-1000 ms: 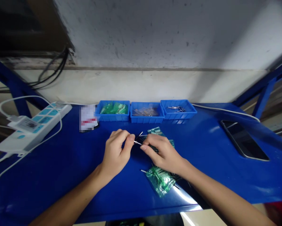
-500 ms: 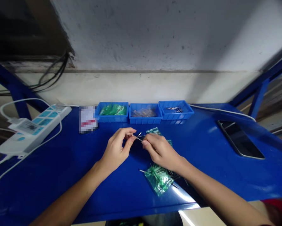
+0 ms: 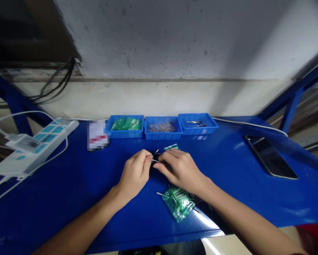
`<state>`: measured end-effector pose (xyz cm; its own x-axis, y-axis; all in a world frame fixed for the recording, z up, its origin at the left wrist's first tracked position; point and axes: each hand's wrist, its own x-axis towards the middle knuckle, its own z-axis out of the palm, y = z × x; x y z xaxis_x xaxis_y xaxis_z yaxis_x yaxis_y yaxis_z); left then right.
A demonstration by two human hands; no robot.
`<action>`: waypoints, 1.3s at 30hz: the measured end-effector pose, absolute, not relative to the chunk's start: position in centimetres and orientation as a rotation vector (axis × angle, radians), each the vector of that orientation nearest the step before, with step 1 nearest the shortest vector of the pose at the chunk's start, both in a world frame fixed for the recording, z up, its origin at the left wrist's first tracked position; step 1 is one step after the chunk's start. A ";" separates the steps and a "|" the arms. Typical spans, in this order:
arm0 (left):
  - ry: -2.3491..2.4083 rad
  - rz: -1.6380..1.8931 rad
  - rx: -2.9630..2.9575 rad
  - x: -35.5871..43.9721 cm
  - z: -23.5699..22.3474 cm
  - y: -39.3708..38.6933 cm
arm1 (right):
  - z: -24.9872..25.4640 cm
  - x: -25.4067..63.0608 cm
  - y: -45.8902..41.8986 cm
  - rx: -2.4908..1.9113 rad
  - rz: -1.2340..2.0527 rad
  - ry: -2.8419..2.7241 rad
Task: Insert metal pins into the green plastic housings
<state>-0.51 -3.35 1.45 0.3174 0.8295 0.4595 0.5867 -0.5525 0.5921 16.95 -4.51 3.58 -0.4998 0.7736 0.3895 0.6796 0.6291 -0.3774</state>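
Head view
Left hand: fingers curled, thumb and forefinger pinched on a thin metal pin.
Right hand: half-closed, fingertips pinching the pin's other end.
Pin: between both hands, bag of green parts at 5 o'clock.

The scene is dim, the upper left corner above the worktop nearly black. Soft light falls from above and the right, brightening the wall behind the worktop. A white glare streak sits on the worktop's glossy near edge, and fainter sheen lies around the phone. Wide-angle distortion bends the worktop's sides. Small parts look soft, and a label left of the trays is pixelated.
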 end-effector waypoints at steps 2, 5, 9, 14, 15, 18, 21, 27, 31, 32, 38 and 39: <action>1.310 1.061 2.254 -0.4 1.4 -3.4 | 3.6 16.9 -4.5 -1.118 0.189 -2.350; 1.311 0.962 2.252 -0.3 1.4 -3.2 | 4.1 17.7 -4.1 -1.086 0.114 -2.350; 1.442 0.803 2.406 -0.2 1.1 -2.2 | 4.9 21.6 -2.0 -1.376 -0.184 -1.948; 1.511 0.727 2.590 0.1 0.0 -1.0 | 4.5 25.9 0.4 -1.805 -0.351 -1.546; 1.505 0.723 2.606 0.2 -0.2 -0.9 | 4.3 25.9 0.5 -1.807 -0.333 -1.555; 1.527 0.731 2.605 0.2 -0.4 -0.8 | 3.8 24.2 -0.2 -1.640 -0.149 -1.731; 1.568 0.797 2.528 -0.2 -0.2 -0.8 | 3.2 21.5 -1.2 -1.376 0.109 -2.024; 1.381 0.987 2.385 -1.0 0.9 -1.0 | 2.1 18.9 -2.1 -1.113 0.223 -2.312; 1.272 0.994 2.325 -0.9 1.4 -1.5 | 2.3 18.9 -2.3 -1.062 0.178 -2.335; 1.246 1.000 2.292 -0.9 1.4 -1.7 | 2.5 18.9 -2.4 -1.067 0.171 -2.325; 1.133 1.103 2.287 -0.9 1.3 -2.2 | 2.8 18.7 -2.7 -1.061 0.223 -2.292; 1.123 1.105 2.297 -1.0 1.3 -2.2 | 2.8 18.7 -2.8 -1.038 0.244 -2.301</action>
<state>-0.99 -2.16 1.30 0.3802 0.7825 0.4931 0.5054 -0.6223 0.5977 18.67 -2.77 2.80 -0.5173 0.7312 0.4447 0.6218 0.6782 -0.3918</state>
